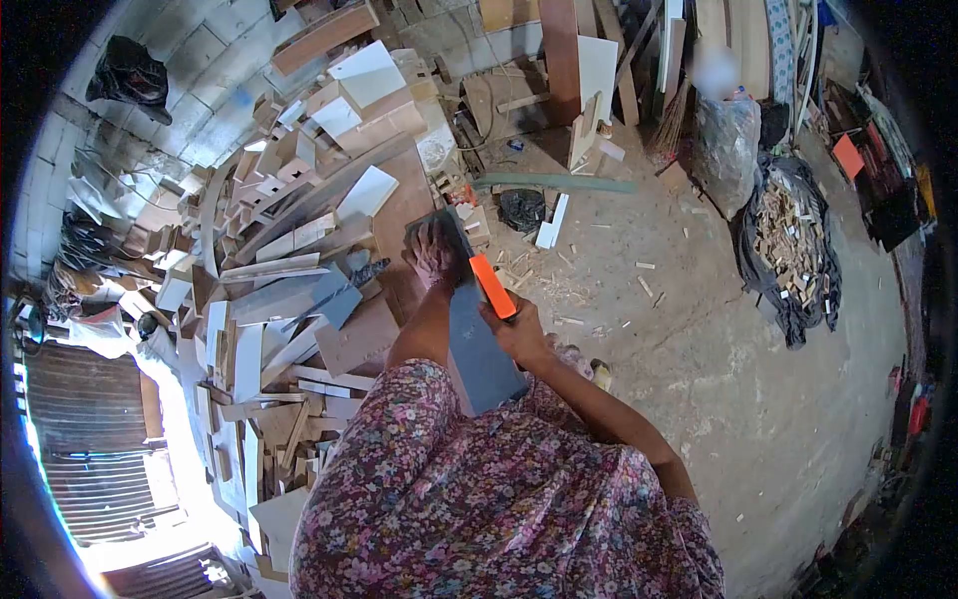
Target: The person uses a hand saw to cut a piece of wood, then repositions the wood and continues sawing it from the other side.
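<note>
My right hand (519, 327) is closed on the lower end of an orange-handled tool (491, 286). A narrow dark part, which looks like a blade, runs from the orange piece towards my left hand; its exact kind is hard to make out. My left hand (430, 252) lies with fingers spread on a dark piece of board (451, 228), close to the tool's far end. Below both hands a long grey board (479, 349) slants down to my lap, partly covered by my patterned clothing (479, 499).
Wood offcuts (289, 240) are heaped on the left. Chips lie across the concrete floor (689, 389). A dark sack of wood scraps (793, 240) stands open on the right, near a clear plastic bag (725, 150). Tall planks (561, 60) lean at the back.
</note>
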### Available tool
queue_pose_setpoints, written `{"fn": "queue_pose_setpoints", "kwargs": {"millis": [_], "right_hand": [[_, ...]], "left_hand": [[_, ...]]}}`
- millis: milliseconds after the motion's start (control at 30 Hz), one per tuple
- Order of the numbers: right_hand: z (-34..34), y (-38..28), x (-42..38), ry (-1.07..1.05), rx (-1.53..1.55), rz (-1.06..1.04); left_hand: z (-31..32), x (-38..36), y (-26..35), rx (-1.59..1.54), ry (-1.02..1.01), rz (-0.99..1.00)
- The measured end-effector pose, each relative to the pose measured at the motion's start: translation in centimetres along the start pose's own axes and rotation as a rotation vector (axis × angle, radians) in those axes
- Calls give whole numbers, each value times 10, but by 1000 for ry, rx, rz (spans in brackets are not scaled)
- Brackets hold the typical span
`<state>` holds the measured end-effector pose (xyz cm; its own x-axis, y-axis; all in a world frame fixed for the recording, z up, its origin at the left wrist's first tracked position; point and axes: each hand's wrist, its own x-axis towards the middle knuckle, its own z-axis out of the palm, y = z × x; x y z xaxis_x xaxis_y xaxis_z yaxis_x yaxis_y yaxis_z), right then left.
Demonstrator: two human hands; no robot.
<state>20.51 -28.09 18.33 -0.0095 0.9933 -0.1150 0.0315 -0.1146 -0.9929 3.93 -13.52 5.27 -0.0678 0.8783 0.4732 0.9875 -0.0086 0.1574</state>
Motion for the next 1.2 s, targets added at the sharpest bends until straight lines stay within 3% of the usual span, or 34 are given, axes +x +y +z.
{"fn": "queue_pose_setpoints", "kwargs": {"millis": [33, 100, 233, 300, 400, 433, 500, 700, 800, 933, 1000, 1200], "right_hand": [[1, -1, 0, 1, 0, -2], [0, -2, 1, 26, 55, -52], [-2, 5, 2, 0, 60, 5], [-3, 6, 3, 0, 23, -72], [-7, 4, 4, -24, 96, 47], [-9, 2, 5, -22, 93, 48], [-12, -6, 5, -27, 34, 78], [-3, -25, 3, 22, -122, 18], [-1, -41, -11, 4, -329, -65], [-15, -66, -32, 6, -236, -75], [-19, -71, -34, -6, -241, 18], [16, -7, 42, 46, -240, -53]], "left_hand": [[0, 2, -1, -1, 2, 1], [1, 10, -1, 17, -272, -193], [7, 24, -7, 221, -410, -145], [11, 20, -12, 45, -76, 5], [14, 23, -8, 110, -23, 29], [12, 24, -5, 106, -24, 29], [-4, 30, 3, 59, -224, -111], [1, 28, 5, 63, -152, -156], [55, 18, -26, 16, -11, -60], [20, 25, -10, -68, 63, -48], [6, 27, -2, -108, -62, -110], [9, 23, -2, 56, -104, -77]]}}
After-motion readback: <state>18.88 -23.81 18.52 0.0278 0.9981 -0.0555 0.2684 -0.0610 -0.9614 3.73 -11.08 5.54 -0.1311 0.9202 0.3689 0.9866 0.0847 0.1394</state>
